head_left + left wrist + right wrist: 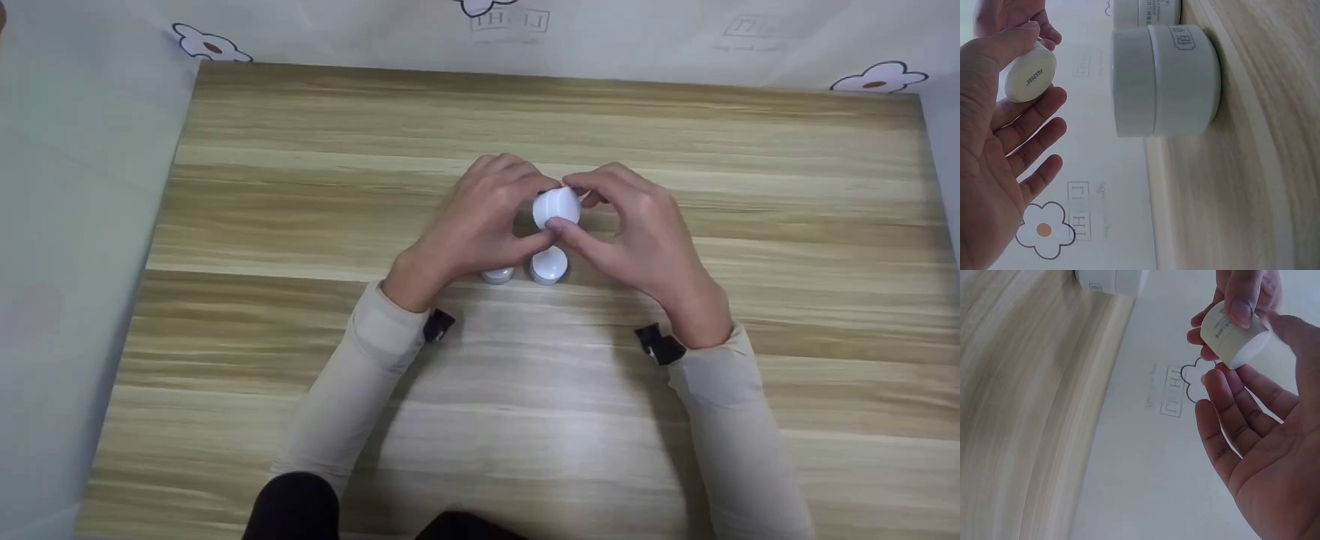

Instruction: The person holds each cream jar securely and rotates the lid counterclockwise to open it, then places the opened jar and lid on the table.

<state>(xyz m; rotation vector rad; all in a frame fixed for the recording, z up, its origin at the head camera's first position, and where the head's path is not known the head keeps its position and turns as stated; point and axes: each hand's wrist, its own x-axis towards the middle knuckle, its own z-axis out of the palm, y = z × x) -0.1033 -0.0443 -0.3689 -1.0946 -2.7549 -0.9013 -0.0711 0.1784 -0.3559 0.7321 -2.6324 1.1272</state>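
A small white lidded jar [556, 209] is held up between both hands. My left hand [489, 214] pinches it between thumb and index finger, and its base with printed text shows in the left wrist view. From the other side, my right hand [643, 229] grips the lid end with thumb and index finger, its other fingers spread loosely. Printing runs along the side of the held jar [1233, 336] in the right wrist view. Below the hands stand two similar white jars: one jar [549, 265] in full sight, the other jar [497, 275] partly behind the left hand.
The wood-grain table [525, 420] lies beneath both arms. A pale sheet [615, 45] with flower prints borders its back edge. Dark wrist cameras sit at the cuffs. Close to the left wrist camera looms one standing jar [1168, 81].
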